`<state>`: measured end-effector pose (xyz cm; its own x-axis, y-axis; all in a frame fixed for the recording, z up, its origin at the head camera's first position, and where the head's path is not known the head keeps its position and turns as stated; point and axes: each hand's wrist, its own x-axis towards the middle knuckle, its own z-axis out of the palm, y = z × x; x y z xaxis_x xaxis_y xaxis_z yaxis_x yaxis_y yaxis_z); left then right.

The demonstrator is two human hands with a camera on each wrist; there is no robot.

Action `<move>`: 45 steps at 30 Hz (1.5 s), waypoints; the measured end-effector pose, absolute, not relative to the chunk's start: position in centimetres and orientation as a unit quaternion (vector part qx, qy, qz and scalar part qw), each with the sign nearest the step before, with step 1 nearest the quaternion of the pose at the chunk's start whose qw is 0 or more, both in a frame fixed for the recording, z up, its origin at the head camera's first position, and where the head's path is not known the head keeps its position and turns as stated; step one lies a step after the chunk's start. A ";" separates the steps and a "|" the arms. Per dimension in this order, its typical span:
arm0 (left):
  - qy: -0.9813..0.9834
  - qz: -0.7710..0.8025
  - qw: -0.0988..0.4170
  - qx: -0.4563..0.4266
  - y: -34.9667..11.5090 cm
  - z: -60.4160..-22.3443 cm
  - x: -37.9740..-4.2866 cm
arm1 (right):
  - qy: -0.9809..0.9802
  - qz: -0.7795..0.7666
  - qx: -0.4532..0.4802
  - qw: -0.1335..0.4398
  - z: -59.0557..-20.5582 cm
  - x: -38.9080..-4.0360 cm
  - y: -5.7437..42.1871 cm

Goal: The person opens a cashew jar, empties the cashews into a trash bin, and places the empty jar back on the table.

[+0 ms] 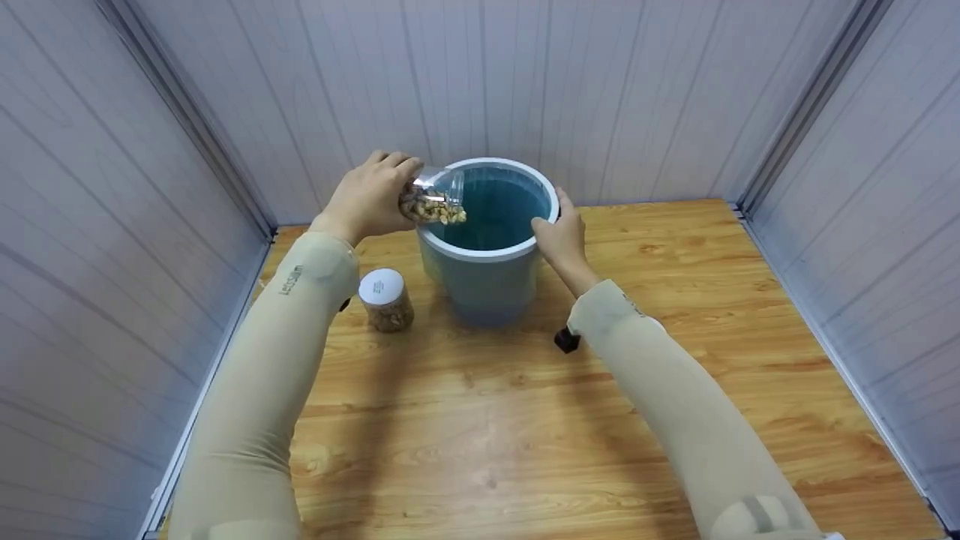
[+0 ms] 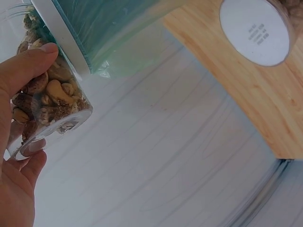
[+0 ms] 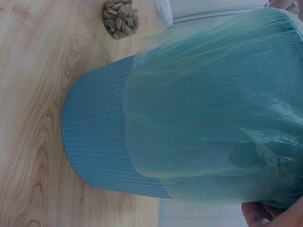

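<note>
Left hand (image 1: pixel 369 195) grips the tilted jar (image 1: pixel 433 193), right hand (image 1: pixel 564 236) the bin rim (image 1: pixel 484 254); if the jar drifts left, nuts (image 1: pixel 435 211) could spill outside.

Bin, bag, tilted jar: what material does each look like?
Bin: likely rigid plastic, matte blue; fine ribs line its wall.
Bag: probably thin plastic film, glossy, translucent green; it wrinkles and catches light.
Tilted jar: smooth, glossy, clear; nuts show through. Plastic or glass, can't tell.
</note>
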<state>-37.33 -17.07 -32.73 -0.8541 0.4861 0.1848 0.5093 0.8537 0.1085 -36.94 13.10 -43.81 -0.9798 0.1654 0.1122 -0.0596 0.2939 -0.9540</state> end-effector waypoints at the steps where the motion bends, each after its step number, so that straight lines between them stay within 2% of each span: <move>1: -0.960 -0.077 0.075 -0.260 -17.1 -32.7 -37.3 | -0.798 0.594 -0.034 0.092 -43.8 -36.9 13.1; 45: -0.953 -0.034 0.101 -0.282 -17.2 -32.0 -37.3 | -0.796 0.596 -0.028 0.099 -43.7 -36.8 12.9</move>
